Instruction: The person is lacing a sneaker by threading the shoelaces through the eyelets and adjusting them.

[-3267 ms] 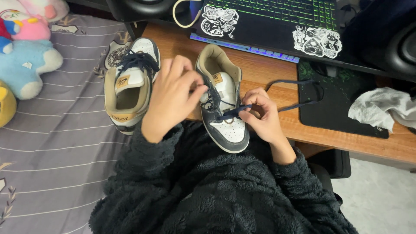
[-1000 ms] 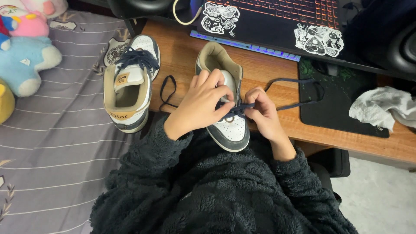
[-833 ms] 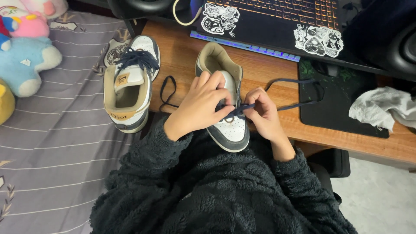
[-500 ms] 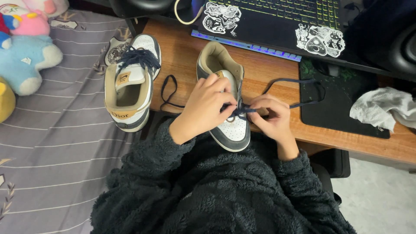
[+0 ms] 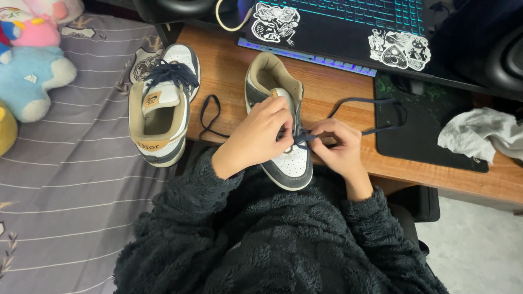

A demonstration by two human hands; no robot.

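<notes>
A grey, white and tan sneaker [image 5: 289, 163] lies on the wooden desk's front edge, toe toward me. My left hand [image 5: 256, 136] rests over its middle and pinches the dark blue lace [image 5: 357, 103] near the eyelets. My right hand [image 5: 338, 144] pinches the same lace on the shoe's right side. One lace end loops right over the desk, the other loops left [image 5: 210, 114]. A second, matching sneaker [image 5: 160, 111] with its lace in place sits to the left, half on the bed.
A laptop [image 5: 348, 27] with stickers and a lit keyboard stands behind the shoe. A black mouse pad [image 5: 425, 136] and a crumpled white cloth [image 5: 479, 136] lie at the right. Plush toys [image 5: 30, 71] sit on the striped grey bed cover [image 5: 60, 207] at the left.
Both hands have stayed on the shoe, working the lace. The left loop of lace now lies out on the desk, which it did not 3.3 s ago. The keyboard light changed colour.
</notes>
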